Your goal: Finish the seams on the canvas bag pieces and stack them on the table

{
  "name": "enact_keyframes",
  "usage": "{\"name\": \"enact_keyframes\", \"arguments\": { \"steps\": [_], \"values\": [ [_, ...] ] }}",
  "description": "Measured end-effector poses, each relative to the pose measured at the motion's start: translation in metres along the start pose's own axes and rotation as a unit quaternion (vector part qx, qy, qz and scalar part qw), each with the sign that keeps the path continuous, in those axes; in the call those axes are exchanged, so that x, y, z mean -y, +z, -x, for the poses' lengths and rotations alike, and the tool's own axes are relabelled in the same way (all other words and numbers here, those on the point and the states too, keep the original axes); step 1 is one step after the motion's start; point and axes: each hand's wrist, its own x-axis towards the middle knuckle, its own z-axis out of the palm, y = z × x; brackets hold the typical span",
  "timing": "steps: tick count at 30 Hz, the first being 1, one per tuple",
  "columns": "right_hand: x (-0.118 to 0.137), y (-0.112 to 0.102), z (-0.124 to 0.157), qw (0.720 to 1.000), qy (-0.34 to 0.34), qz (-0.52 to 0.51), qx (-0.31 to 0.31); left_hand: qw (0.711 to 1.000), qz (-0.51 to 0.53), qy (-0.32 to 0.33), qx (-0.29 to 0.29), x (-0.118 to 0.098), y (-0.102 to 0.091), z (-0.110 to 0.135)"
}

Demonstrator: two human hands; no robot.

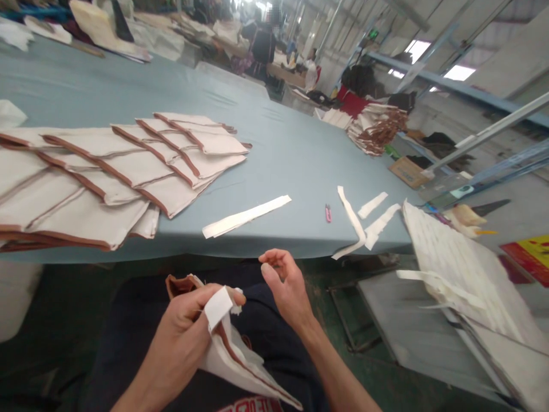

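My left hand [182, 332] is closed on a cream cloth piece with brown trim [240, 360], held over my lap below the table edge; a white strip end sticks out between thumb and fingers. My right hand [287, 283] hovers just right of it, fingers loosely curled and apart, holding nothing that I can see. On the blue-grey table [291, 149] ahead lie a long white cloth strip [246, 216] and a small pink thread snipper [328, 213].
Overlapping cream pieces with brown trim [128, 166] are fanned out at the left of the table. Several white strips [364, 220] lie near the right corner. A white quilted sheet [463, 269] rests at the right. More stacked pieces [377, 129] and a person stand far back.
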Motion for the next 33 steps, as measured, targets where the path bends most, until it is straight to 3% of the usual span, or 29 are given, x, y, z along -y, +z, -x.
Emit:
{"name": "enact_keyframes", "arguments": {
  "steps": [2,6,8,12,14,16,18,22,27,33],
  "values": [
    [0.018,0.001,0.009,0.994,-0.063,0.068,0.054,1.0,0.005,-0.028,0.006,-0.006,0.001,0.004],
    [0.042,0.019,0.034,0.969,-0.168,0.132,0.125,0.999,-0.028,0.002,0.029,-0.008,-0.002,0.0],
    [0.045,0.029,0.042,0.969,-0.176,0.125,0.121,0.997,-0.049,0.005,0.063,-0.004,-0.006,-0.004],
    [0.038,0.04,0.047,0.979,-0.103,0.122,0.128,0.992,-0.079,0.024,0.099,0.009,-0.015,-0.005],
    [0.032,0.042,0.048,0.979,-0.133,0.114,0.102,0.991,-0.094,0.026,0.096,0.015,-0.019,-0.005],
    [0.028,0.042,0.05,0.971,-0.203,0.115,0.051,0.992,-0.107,0.017,0.068,0.022,-0.022,-0.005],
    [0.026,0.041,0.052,0.963,-0.229,0.137,0.034,0.994,-0.108,0.009,0.036,0.026,-0.025,-0.007],
    [0.026,0.037,0.052,0.967,-0.12,0.199,0.104,0.996,-0.07,-0.011,0.052,0.028,-0.024,-0.007],
    [0.027,0.039,0.047,0.976,-0.012,0.111,0.186,0.998,0.007,-0.053,0.034,0.031,-0.021,-0.008],
    [0.024,0.045,0.043,0.976,-0.051,0.135,0.161,0.998,0.03,-0.056,-0.007,0.042,-0.022,-0.01]
  ]
}}
